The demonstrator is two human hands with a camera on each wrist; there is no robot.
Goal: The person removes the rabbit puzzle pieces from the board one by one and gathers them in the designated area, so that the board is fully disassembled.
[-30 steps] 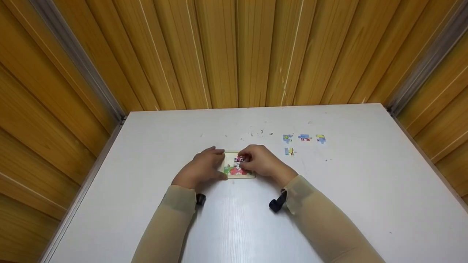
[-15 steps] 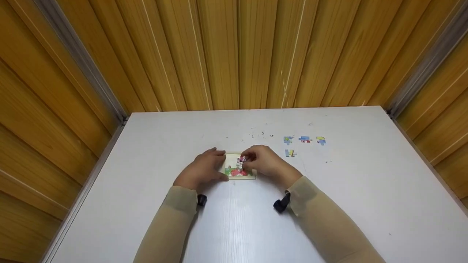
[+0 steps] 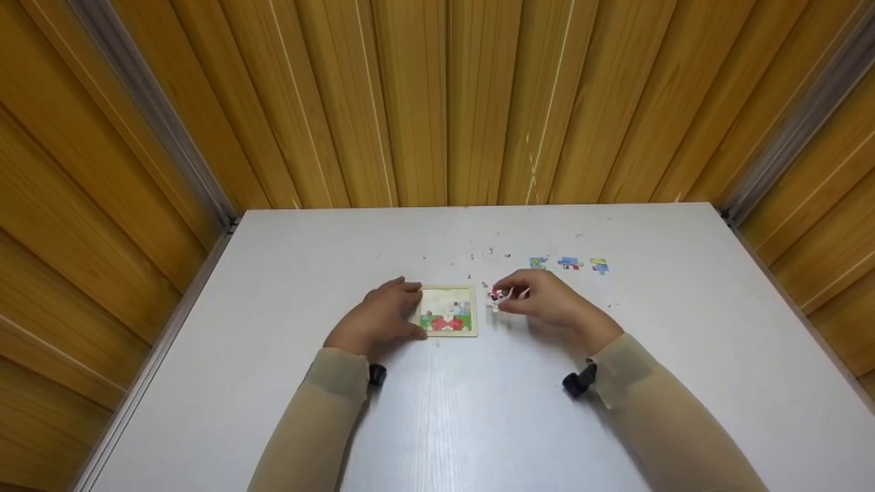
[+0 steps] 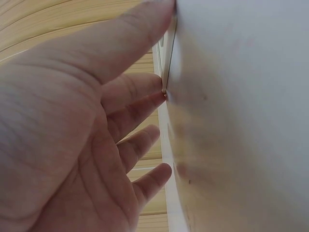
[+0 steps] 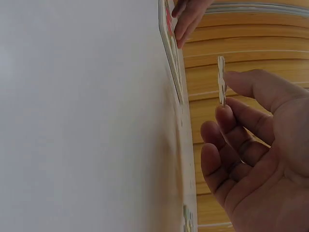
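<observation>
A shallow wooden puzzle tray (image 3: pixel 437 297) lies on the white table. Green and red pieces line its near side, and a pale blue-grey patch shows at its right. My left hand (image 3: pixel 383 314) holds the tray's left side, thumb at the near corner and fingers at the far one; the left wrist view shows them on the tray edge (image 4: pixel 169 53). Just right of the tray, above the table, my right hand (image 3: pixel 550 304) pinches a pink-and-white puzzle piece (image 3: pixel 495 298) between thumb and fingers. Edge-on, this piece (image 5: pixel 221 79) appears in the right wrist view.
Loose puzzle pieces lie in a row beyond my right hand: one blue-green (image 3: pixel 538 262), one blue and red (image 3: pixel 569 262), one yellow and blue (image 3: pixel 599 265). Small dark crumbs dot the table behind the tray. Wood-look panels (image 3: pixel 410 102) stand behind the table.
My right hand has lifted the pink-and-white piece from over the tray and moved it right, covering a loose yellow-blue piece. The left hand stays on the tray.
</observation>
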